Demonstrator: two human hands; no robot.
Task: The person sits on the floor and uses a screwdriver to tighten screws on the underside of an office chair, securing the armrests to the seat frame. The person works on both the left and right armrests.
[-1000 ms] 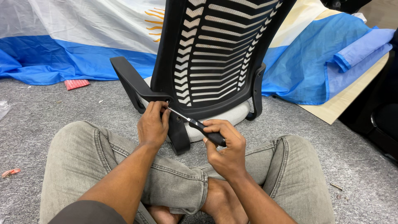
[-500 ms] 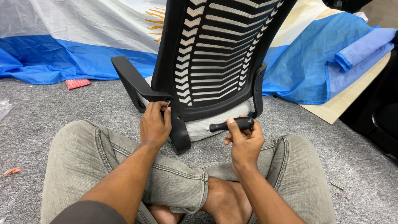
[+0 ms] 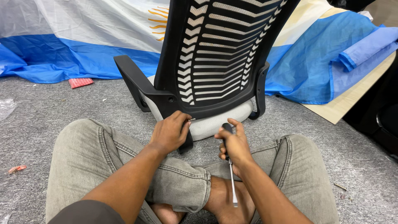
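Since half a second ago my left hand (image 3: 169, 133) has dropped from the bracket hole and now pinches a small screw (image 3: 192, 120) beside the chair's black bracket (image 3: 182, 137), while my right hand (image 3: 235, 146) has flipped the screwdriver (image 3: 230, 166), fingers clamped round its handle, shaft pointing toward my lap.

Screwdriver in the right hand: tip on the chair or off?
Off. The right hand holds the screwdriver with its shaft pointing down toward the lap, away from the chair.

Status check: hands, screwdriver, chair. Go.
Left hand on the black chair bracket, pinching a small screw. Right hand holds the screwdriver, shaft pointing down toward the lap. Nothing blocking the chair.
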